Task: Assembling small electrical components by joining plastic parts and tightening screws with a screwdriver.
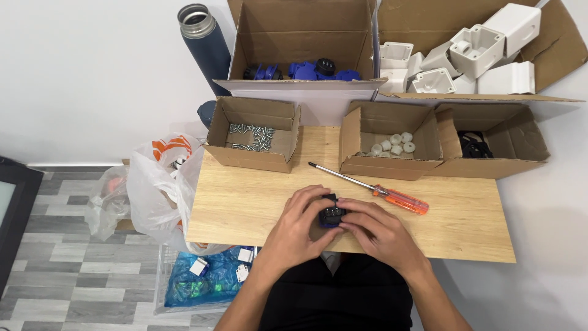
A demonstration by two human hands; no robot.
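A small blue and black plastic part (332,215) rests at the near edge of the wooden table (257,196). Both hands close around it. My left hand (300,219) grips its left side with the fingers curled over the top. From the right, my right hand (367,228) covers it, fingertips pressed on its top face. Most of the part is hidden under the fingers. An orange-handled screwdriver (392,197) lies loose on the table just beyond my right hand.
Small open cartons hold screws (252,136), white round caps (392,144) and black pieces (474,146). Behind them are larger boxes of blue parts (306,70) and white housings (465,55). A dark flask (202,43) and plastic bags (159,184) stand to the left.
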